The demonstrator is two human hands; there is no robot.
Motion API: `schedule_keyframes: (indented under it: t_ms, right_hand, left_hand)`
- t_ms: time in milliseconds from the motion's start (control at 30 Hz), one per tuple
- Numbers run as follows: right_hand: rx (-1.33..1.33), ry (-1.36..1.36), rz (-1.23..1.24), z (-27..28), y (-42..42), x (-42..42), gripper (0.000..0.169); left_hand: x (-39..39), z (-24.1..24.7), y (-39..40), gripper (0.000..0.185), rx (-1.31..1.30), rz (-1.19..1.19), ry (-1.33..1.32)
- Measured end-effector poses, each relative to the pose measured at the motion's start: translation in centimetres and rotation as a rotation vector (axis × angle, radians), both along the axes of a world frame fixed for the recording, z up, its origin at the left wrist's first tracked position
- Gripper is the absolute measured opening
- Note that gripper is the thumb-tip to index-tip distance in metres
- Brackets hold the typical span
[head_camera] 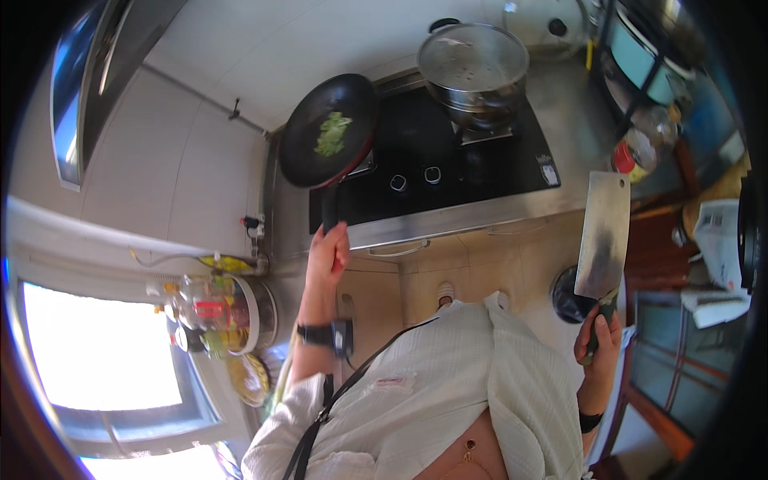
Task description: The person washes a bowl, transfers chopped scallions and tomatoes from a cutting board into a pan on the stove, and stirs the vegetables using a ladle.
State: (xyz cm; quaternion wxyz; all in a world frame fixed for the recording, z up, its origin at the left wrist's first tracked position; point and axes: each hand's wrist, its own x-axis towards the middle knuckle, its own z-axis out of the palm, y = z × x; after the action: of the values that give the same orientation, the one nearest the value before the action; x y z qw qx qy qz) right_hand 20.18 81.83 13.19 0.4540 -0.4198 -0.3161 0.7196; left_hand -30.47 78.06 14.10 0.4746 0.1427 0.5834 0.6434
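Observation:
My left hand (329, 252) is closed around the black handle of a dark frying pan (300, 141), which is tilted over the left side of a black glass gas hob (408, 144). Chopped green vegetable pieces (333, 133) lie together in the middle of the pan. On the other side, my right hand (600, 336) grips the handle of a cleaver (604, 231), its broad blade pointing away from me, with a bit of green near the handle. A steel steamer pot (474, 78) with a glass lid stands on the right burner.
Bottles (207, 309) stand together by the window at left. A plastic bottle with a red label (630, 156) is right of the hob, near a rack with a turquoise pot (642, 60). A black-lined bin (570, 294) stands on the floor. A glass lid (546, 24) leans at the back wall.

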Motion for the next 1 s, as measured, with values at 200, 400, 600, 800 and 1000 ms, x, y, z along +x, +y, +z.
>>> schedule_keyframes:
  t_ms: [200,400,600,800,1000]
  right_hand:
    - [0.102,-0.05,0.065,1.5,1.1,-0.1,0.018]
    - [0.129,-0.052,0.111,2.3,2.4,-0.4,0.021]
    - [0.126,-0.069,0.148,2.9,3.5,-0.2,0.018]
    - [0.151,-0.06,0.307,3.2,6.1,-0.5,0.016]
    - [0.148,-0.059,0.531,3.9,9.1,-4.4,0.016]
  left_hand:
    - [-2.5,-2.5,3.6,0.02,-0.042,0.058,0.03]
    - [-4.3,-4.5,4.3,0.019,-0.008,0.119,0.012]
    - [-3.3,-5.7,4.2,0.021,-0.079,0.151,0.107]
    - [-3.0,-4.8,3.6,0.03,-0.057,0.232,-0.169]
    - [0.7,-7.2,-4.0,0.048,0.055,0.409,-0.132]
